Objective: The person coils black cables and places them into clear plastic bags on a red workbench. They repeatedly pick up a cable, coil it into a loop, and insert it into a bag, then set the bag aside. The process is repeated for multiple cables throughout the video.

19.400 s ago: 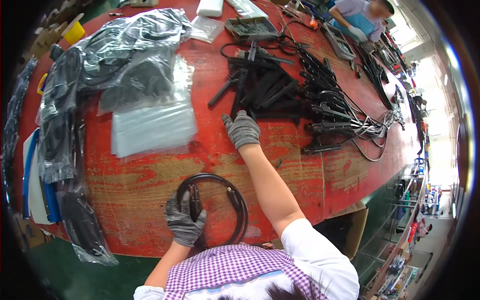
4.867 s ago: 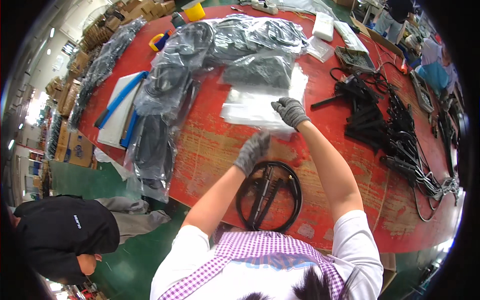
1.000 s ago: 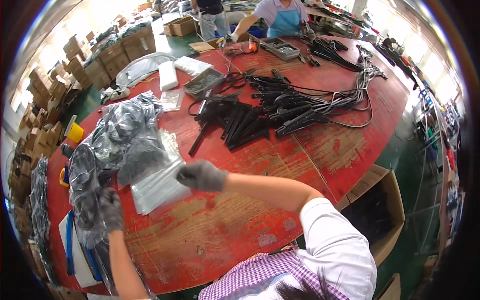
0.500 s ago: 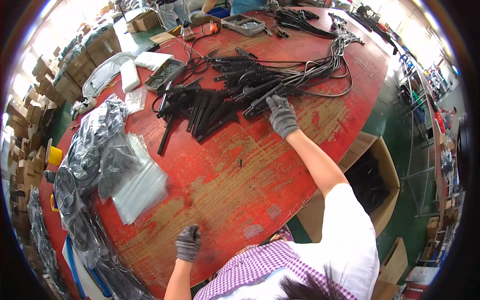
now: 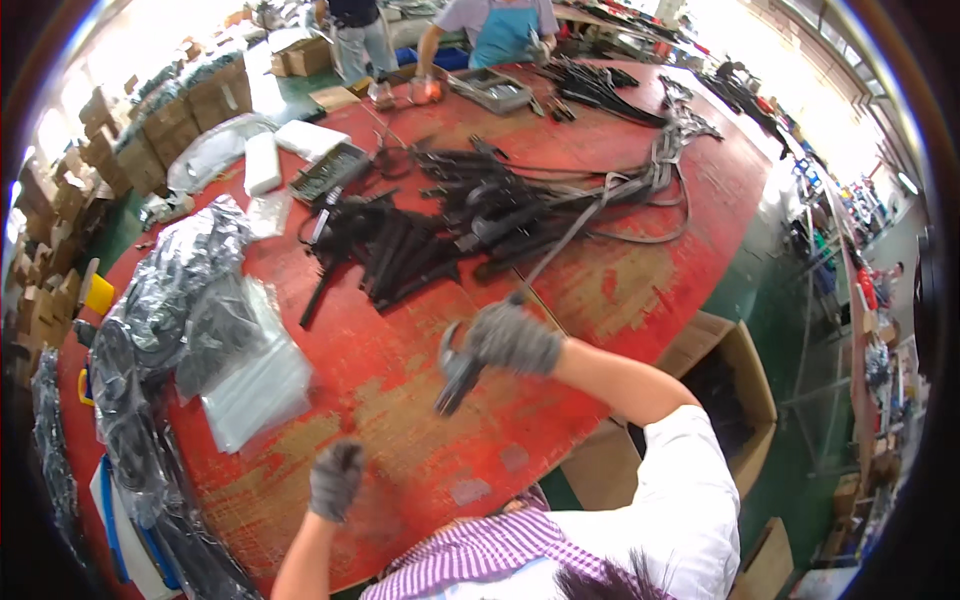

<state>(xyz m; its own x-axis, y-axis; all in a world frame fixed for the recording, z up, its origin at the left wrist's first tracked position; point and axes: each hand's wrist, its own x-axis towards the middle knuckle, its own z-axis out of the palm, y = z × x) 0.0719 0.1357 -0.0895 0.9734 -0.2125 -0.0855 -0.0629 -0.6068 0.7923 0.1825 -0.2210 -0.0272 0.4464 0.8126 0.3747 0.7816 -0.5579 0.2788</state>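
Observation:
My right hand (image 5: 515, 340), in a grey knit glove, is closed round a black part with a curved hook (image 5: 455, 375), held over the middle of the table. A grey cable (image 5: 570, 245) runs from beside this hand up to the pile; motion blur hides the part's finer shape. On the left, my left hand (image 5: 336, 480), gloved alike, is curled into a fist above the table's near side, with nothing visible in it. Beyond both hands lies a pile of similar black parts (image 5: 490, 205), with grey cables (image 5: 655, 175) trailing to the right.
Clear plastic bags (image 5: 255, 390) and plastic-wrapped black goods (image 5: 150, 350) cover the left side of the red, worn table (image 5: 400, 430). A grey tray of small hardware (image 5: 328, 172) stands behind the pile. An open carton (image 5: 755, 390) sits at the right edge. A co-worker (image 5: 500, 35) stands across the table.
My right hand has drawn back from the pile toward me, bringing one black part and its cable. My left hand has shifted slightly left, still curled. The view has tilted up a little.

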